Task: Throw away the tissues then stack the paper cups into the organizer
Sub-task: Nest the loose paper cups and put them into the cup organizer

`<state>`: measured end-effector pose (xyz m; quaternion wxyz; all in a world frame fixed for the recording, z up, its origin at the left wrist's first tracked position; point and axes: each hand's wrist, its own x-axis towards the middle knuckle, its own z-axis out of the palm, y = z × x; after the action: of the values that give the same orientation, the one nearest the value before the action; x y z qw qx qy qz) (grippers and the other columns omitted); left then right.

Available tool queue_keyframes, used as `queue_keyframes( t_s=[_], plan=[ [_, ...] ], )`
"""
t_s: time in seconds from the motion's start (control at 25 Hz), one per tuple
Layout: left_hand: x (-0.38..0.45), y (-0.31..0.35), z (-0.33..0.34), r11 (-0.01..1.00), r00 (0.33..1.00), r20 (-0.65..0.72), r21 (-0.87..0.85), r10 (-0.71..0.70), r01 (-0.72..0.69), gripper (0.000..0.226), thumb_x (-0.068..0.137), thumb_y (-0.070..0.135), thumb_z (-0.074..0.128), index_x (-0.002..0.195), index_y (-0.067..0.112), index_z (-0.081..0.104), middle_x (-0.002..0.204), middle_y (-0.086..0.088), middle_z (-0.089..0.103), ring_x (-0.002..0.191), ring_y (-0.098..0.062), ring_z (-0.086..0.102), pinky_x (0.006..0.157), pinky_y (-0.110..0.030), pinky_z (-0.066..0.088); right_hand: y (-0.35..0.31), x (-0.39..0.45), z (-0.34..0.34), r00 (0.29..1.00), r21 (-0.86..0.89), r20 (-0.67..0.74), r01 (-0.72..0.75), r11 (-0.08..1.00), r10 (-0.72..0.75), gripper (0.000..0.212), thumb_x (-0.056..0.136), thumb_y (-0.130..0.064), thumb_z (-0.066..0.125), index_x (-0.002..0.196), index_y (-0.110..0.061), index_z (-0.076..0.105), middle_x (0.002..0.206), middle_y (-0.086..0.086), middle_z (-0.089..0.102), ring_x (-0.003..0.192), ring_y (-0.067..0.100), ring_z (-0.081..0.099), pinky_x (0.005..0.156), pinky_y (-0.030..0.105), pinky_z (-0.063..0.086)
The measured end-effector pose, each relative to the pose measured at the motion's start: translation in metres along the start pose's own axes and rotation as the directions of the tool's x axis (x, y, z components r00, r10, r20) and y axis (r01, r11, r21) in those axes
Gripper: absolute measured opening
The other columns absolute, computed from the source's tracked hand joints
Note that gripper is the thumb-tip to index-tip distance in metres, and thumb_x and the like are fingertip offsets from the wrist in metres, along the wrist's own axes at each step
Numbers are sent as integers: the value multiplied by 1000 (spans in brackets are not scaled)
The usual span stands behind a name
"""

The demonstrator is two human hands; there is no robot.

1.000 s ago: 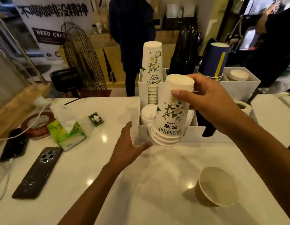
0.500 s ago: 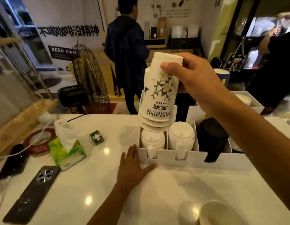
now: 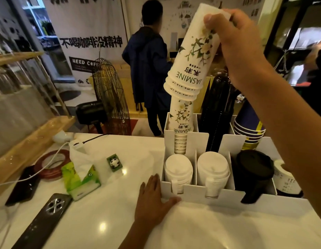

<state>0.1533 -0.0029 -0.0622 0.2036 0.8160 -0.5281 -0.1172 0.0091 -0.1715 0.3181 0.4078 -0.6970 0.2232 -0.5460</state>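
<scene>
Right hand (image 3: pixel 235 45) grips inverted paper cups (image 3: pixel 190 60) above the organizer (image 3: pixel 228 196); left hand (image 3: pixel 152 200), spread, presses its corner.

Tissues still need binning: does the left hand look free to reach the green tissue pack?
Probably yes. The left hand lies flat and empty against the organizer, and the tissue pack sits to its left with bare counter between them.

"JASMINE" plus 茉莉, printed upside down, on held cups (image 3: pixel 194 58) and on cups in organizer (image 3: pixel 182 121). Banner (image 3: pixel 87 33): 不喝咖啡没精神, below it "NEED COFFE", partly hidden by fan (image 3: pixel 109 94).
</scene>
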Motion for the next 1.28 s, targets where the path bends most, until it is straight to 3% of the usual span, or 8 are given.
queue_keyframes(
  t_s=[0.36, 0.64, 1.28],
  plan=[
    [1, -3, 4, 1000, 1000, 5, 19, -16, 16, 118, 68, 99, 27, 159, 25, 14, 166, 7, 17, 151, -10, 10, 124, -38, 0, 34, 21, 14, 997, -113, 55, -40, 993, 46, 36, 86, -37, 68, 116, -22, 56, 110, 1, 71, 93, 10, 72, 78, 35, 63],
    [0, -2, 3, 1000, 1000, 5, 2, -9, 9, 117, 68, 99, 29, 159, 26, 12, 166, 8, 17, 151, -11, 12, 125, -39, 1, 63, 19, 25, 988, -178, 75, -118, 977, 133, 43, 80, -38, 67, 120, -22, 59, 110, -1, 69, 97, 10, 69, 82, 36, 61],
    [-2, -2, 3, 999, 998, -49, -13, 37, -37, 115, 71, 97, 31, 158, 24, 15, 165, 7, 20, 151, -10, 12, 125, -40, 3, 96, -3, 35, 976, -205, 108, -163, 965, 188, 43, 77, -40, 66, 117, -28, 56, 106, -10, 64, 95, 6, 65, 72, 25, 55]
  ],
)
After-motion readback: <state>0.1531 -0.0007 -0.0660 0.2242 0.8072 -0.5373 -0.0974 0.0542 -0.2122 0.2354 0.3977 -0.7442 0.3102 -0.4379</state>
